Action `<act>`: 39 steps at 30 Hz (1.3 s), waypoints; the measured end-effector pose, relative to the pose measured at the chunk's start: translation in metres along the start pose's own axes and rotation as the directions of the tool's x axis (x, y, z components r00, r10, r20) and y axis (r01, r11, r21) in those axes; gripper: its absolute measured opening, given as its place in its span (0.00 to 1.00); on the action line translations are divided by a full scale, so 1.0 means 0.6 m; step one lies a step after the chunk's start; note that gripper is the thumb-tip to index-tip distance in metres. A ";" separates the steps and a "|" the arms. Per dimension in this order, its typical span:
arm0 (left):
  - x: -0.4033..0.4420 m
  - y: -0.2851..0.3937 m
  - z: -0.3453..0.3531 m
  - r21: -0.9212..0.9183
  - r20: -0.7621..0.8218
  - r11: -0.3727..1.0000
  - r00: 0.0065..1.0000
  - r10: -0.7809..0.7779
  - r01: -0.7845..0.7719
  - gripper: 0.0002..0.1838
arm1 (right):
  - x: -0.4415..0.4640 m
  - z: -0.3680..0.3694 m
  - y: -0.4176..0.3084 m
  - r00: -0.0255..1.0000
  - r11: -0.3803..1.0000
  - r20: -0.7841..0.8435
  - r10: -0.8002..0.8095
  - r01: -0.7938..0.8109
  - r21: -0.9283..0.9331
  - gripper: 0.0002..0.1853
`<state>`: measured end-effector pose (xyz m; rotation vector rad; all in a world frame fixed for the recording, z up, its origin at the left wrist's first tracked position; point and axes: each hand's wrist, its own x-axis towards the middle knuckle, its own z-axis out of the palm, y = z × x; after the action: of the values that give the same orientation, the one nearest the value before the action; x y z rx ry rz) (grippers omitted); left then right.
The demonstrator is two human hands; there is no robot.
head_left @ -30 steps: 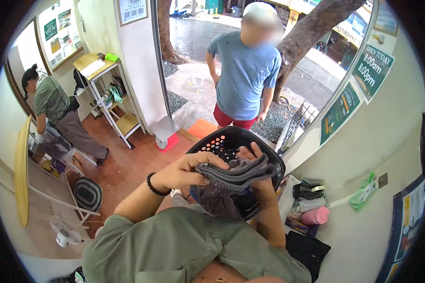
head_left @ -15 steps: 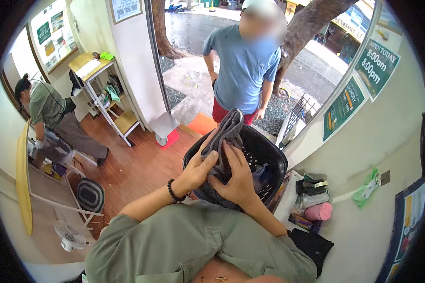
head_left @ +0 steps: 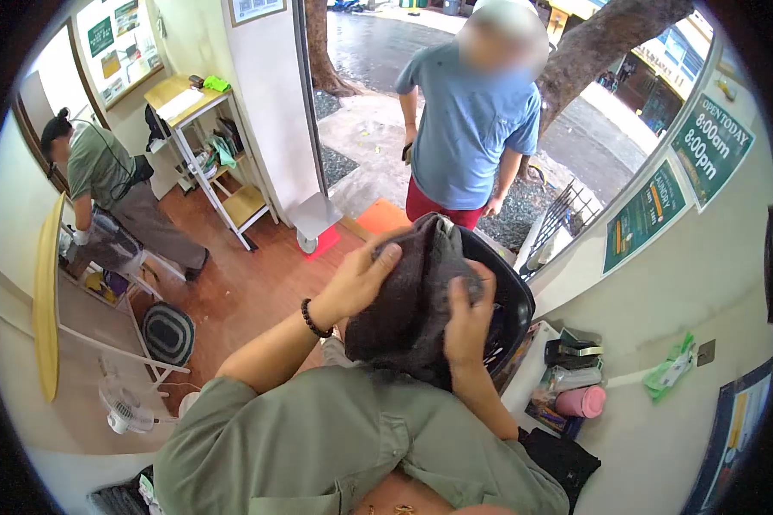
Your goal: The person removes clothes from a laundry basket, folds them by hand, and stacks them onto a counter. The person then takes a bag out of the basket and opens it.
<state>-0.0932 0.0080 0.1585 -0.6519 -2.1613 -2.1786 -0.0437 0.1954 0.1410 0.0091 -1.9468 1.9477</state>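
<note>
A dark grey piece of cloth [head_left: 395, 300], possibly a garment, is spread between my hands in front of my chest. My left hand [head_left: 359, 276], with a black bead bracelet on its wrist, grips the left edge with the thumb on top. On the other side, my right hand [head_left: 470, 322] holds the right part, thumb over the fabric. Behind and below the cloth is a black plastic laundry basket [head_left: 522, 296]. The cloth and my right hand cover most of the basket, so its contents are largely hidden.
A person in a blue shirt [head_left: 468, 129] stands in the doorway ahead. Another person [head_left: 107, 172] bends over an ironing board [head_left: 47, 300] on the left. Right are a shelf with a pink tumbler [head_left: 581, 402] and the wall. A platform scale [head_left: 313, 219] stands on the floor.
My hands have moved apart, and the bunched cloth between them is now opened out wider. It covers more of the basket. The view has shifted slightly left.
</note>
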 end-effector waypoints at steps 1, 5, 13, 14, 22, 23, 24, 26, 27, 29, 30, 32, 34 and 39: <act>-0.008 0.016 0.007 0.099 0.089 0.995 0.995 -0.039 0.030 0.27 | -0.016 0.014 -0.023 0.980 0.999 0.195 -0.034 0.041 -0.034 0.27; -0.024 0.028 0.036 0.183 0.067 0.961 0.978 0.196 -0.206 0.32 | -0.033 0.007 0.015 0.863 0.983 0.486 -0.140 0.181 -0.037 0.41; -0.032 0.100 -0.014 -0.065 0.400 0.998 0.916 0.014 0.013 0.25 | -0.004 -0.042 -0.047 0.957 0.969 0.158 -0.243 0.231 0.091 0.39; -0.033 0.103 -0.016 -0.131 0.433 0.990 0.901 0.015 0.046 0.24 | -0.003 -0.053 -0.058 0.950 0.965 0.282 -0.132 0.059 0.254 0.39; 0.101 -0.038 -0.016 0.413 0.241 0.906 0.971 -0.010 -0.093 0.19 | 0.102 -0.147 -0.008 0.987 0.761 0.148 -0.064 0.144 -0.632 0.25; 0.096 -0.022 -0.003 0.410 0.202 0.905 0.979 0.035 -0.117 0.19 | 0.099 -0.144 -0.045 0.988 0.905 0.151 -0.044 0.104 -0.413 0.23; 0.096 0.018 0.009 0.411 0.166 0.900 0.982 0.085 -0.148 0.19 | 0.090 -0.145 -0.083 0.974 0.816 0.125 -0.189 0.227 -0.531 0.23; 0.090 0.045 0.024 0.430 0.185 0.841 0.944 0.274 -0.329 0.18 | 0.088 -0.150 -0.109 0.929 0.871 0.125 -0.347 0.369 -0.325 0.27; 0.083 0.045 0.024 0.439 0.243 0.764 0.882 0.405 -0.472 0.18 | 0.079 -0.159 -0.106 0.919 0.831 0.136 -0.371 0.394 -0.393 0.28; 0.062 0.035 0.028 0.423 0.345 0.639 0.766 0.542 -0.642 0.19 | 0.050 -0.183 -0.093 0.897 0.736 0.165 -0.410 0.432 -0.521 0.30; 0.050 0.016 0.026 0.410 0.414 0.611 0.735 0.537 -0.677 0.20 | 0.037 -0.204 -0.079 0.924 0.736 0.293 -0.245 0.374 -0.565 0.30; 0.022 -0.045 0.017 0.377 0.543 0.548 0.657 0.523 -0.747 0.20 | -0.002 -0.214 -0.050 0.940 0.760 0.333 -0.073 0.269 -0.592 0.29; -0.024 -0.091 0.021 0.346 0.607 0.659 0.695 0.385 -0.668 0.22 | -0.043 -0.227 0.035 0.926 0.818 0.352 -0.139 0.307 -0.487 0.26; -0.097 -0.185 0.013 0.482 0.692 0.850 0.687 -0.220 -0.214 0.18 | -0.108 -0.244 0.140 0.736 0.690 0.382 0.558 -0.156 -0.707 0.21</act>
<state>-0.0695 0.0048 0.0353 -1.6650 -2.9117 -1.2362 0.0321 0.3225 0.0371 0.0122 -3.1903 1.4570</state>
